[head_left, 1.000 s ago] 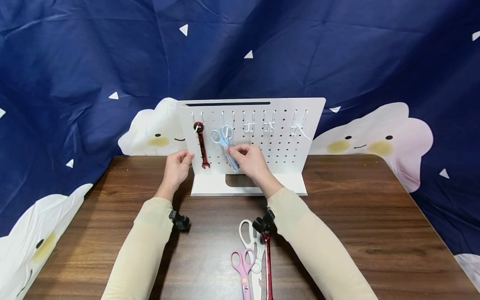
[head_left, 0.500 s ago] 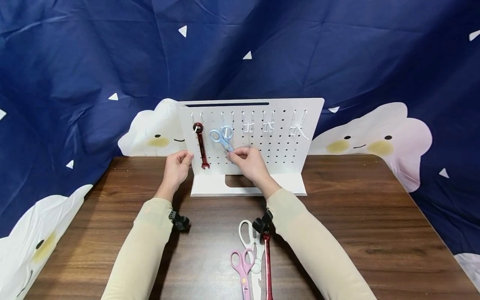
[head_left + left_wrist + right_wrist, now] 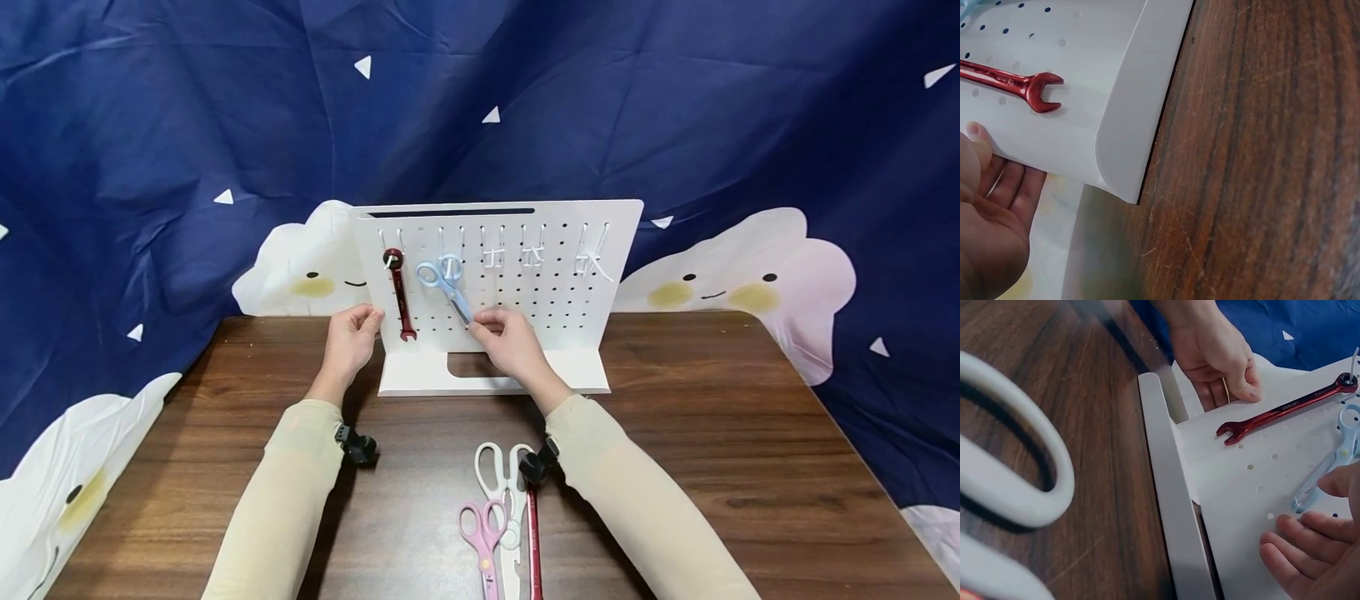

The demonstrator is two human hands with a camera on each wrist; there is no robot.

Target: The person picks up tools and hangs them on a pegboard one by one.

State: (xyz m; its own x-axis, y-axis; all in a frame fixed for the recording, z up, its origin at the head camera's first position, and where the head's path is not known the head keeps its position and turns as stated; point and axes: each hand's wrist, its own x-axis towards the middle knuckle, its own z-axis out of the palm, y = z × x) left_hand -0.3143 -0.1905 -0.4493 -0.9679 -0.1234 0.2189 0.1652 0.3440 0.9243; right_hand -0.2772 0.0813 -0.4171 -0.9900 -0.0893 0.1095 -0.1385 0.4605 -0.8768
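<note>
The light-blue scissors (image 3: 453,295) hang on the front of the white pegboard (image 3: 624,218), left of its middle, one finger ring over a white hook (image 3: 450,267) and the blades slanting down to the right. They should prove light and stiff, with smooth handles that may feel a little slippery. Hung from one ring, they would probably swing at a nudge, so the best hold is likely around the handles or by the pivot, clear of the point. Whether the blades are bare or covered I cannot tell.

The right hand (image 3: 513,343), in front of the pegboard, has its fingers loose and spread apart from the thumb, gripping nothing; the thumb lies beside the lower blades, possibly brushing them. The left hand (image 3: 351,340) pinches the pegboard's left edge, thumb in front and fingers behind, just beside the hanging red wrench (image 3: 401,296).

Compared with half a second ago, the right hand sits lower and farther right across the pegboard, uncovering more of the blades. The left hand's hold is unchanged, and the ring remains on its hook.
</note>
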